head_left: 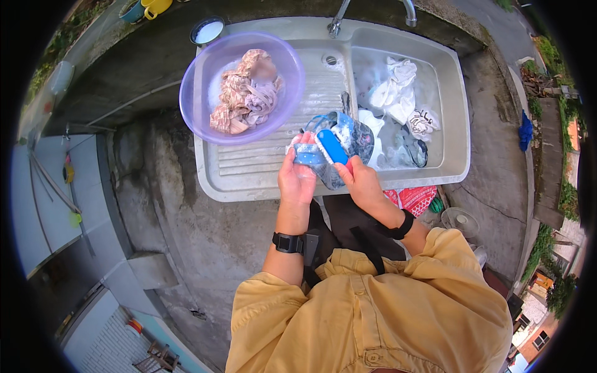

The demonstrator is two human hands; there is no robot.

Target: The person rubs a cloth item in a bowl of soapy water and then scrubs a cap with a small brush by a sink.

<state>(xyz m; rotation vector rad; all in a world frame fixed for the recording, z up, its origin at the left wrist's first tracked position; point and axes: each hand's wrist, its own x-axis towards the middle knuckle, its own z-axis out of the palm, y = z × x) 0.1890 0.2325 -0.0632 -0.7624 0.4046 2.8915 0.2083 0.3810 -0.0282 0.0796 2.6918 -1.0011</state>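
My left hand, palm turned up, holds part of a wet blue patterned garment that lies across its fingers. The rest of that cloth, streaked with white suds, spreads over the sink's front edge and divider. In my right hand is a blue scrub brush with white bristles along its rim. The brush rests at the cloth, just right of my left fingers. Its bristle side is mostly hidden.
A purple basin with pinkish clothes stands on the ribbed washboard. White laundry soaks in the sudsy sink at right. Behind are a faucet and a bowl of white powder.
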